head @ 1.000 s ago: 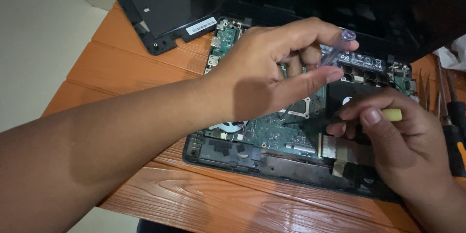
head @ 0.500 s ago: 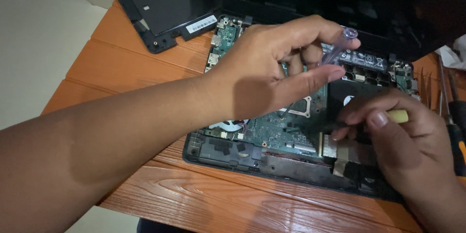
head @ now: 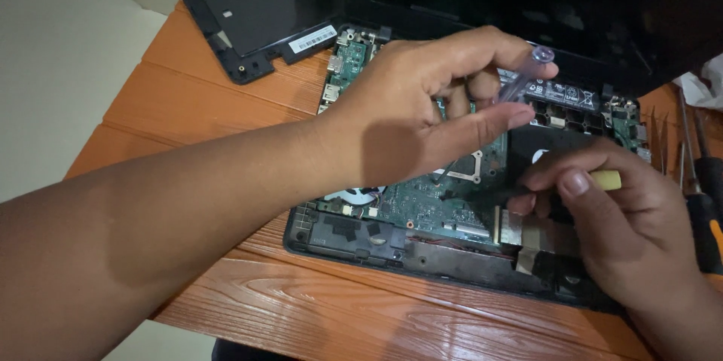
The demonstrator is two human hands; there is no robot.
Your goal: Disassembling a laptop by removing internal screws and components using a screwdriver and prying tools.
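Head view: the left hand (head: 422, 112) pinches a small clear syringe (head: 522, 75) between fingers and thumb, above the opened laptop base (head: 422, 214) on the wooden worktop (head: 226, 97). The right hand (head: 625, 233) is closed on a yellow-handled tool (head: 602, 179) — its dark tip rests on the green circuit board (head: 422, 195). Screwdrivers (head: 704, 203) lie just right.

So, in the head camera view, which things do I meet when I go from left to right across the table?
Detached black cover panel → opened laptop base with green circuit board → left hand holding a small clear syringe → right hand gripping a yellow-handled tool → screwdrivers at the table's right edge.
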